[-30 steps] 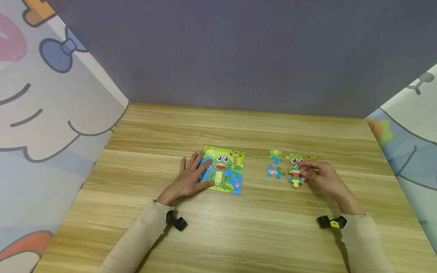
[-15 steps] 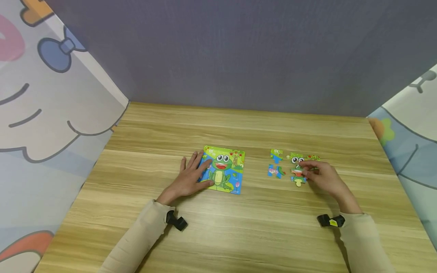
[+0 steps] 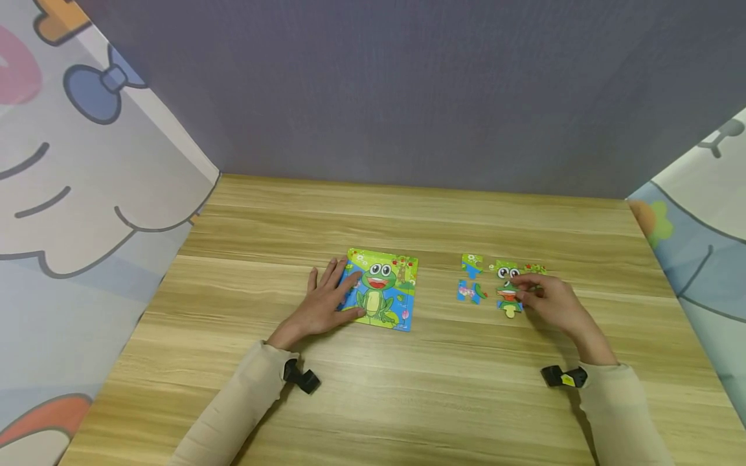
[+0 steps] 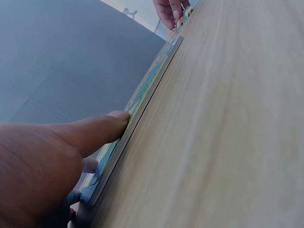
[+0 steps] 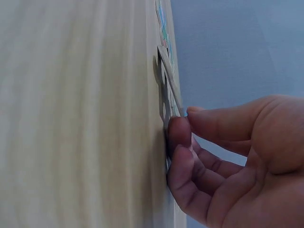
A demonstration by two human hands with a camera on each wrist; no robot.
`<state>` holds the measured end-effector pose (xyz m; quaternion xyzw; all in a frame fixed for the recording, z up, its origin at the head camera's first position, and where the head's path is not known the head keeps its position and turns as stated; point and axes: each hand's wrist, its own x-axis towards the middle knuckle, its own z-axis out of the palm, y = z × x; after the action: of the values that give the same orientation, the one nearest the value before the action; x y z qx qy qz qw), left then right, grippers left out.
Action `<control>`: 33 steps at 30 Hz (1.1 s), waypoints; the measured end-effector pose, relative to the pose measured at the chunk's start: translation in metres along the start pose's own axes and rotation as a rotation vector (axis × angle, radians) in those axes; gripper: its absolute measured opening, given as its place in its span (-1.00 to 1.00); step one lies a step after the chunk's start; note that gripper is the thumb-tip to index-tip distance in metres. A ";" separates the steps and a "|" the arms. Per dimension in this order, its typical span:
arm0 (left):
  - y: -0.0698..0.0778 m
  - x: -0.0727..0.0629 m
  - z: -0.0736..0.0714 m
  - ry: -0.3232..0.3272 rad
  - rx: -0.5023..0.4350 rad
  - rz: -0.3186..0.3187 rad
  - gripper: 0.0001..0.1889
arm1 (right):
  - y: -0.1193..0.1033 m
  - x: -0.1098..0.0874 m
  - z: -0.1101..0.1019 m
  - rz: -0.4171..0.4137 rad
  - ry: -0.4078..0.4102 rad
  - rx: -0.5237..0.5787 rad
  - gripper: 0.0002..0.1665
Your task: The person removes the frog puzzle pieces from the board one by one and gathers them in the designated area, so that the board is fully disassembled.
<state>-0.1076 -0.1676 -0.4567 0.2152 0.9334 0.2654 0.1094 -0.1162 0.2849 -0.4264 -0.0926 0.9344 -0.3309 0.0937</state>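
A person's right hand [image 3: 550,304] pinches a frog-mouth puzzle piece [image 3: 509,304] between thumb and finger, toward the right side of a wooden table [image 3: 373,401]. Compared with a second ago, that piece has shifted slightly rightward and now lines up just below the frog-eyes piece [image 3: 508,268] instead of sitting a little left of it; since half a second ago almost nothing has changed. The right wrist view shows the held piece tilted, its pinched end raised off the tabletop. Whether it touches the frog-eyes piece, I cannot tell. Just left, a white-flower piece [image 3: 471,266] and a pink-flower piece [image 3: 469,291] lie where they were, as does a red-dotted piece [image 3: 535,268], partly hidden by the right hand. The left hand [image 3: 320,307] has not moved: fingers spread and relaxed, resting on the left side of a square frog picture board [image 3: 379,298], lying flat
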 end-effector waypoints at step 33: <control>-0.001 -0.001 0.000 0.003 0.013 0.007 -0.18 | -0.063 0.021 0.003 -0.040 -0.004 0.074 -0.59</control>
<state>-0.1072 -0.1684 -0.4574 0.2189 0.9345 0.2603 0.1055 -0.1289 0.2305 -0.3912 -0.1082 0.9194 -0.3668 0.0922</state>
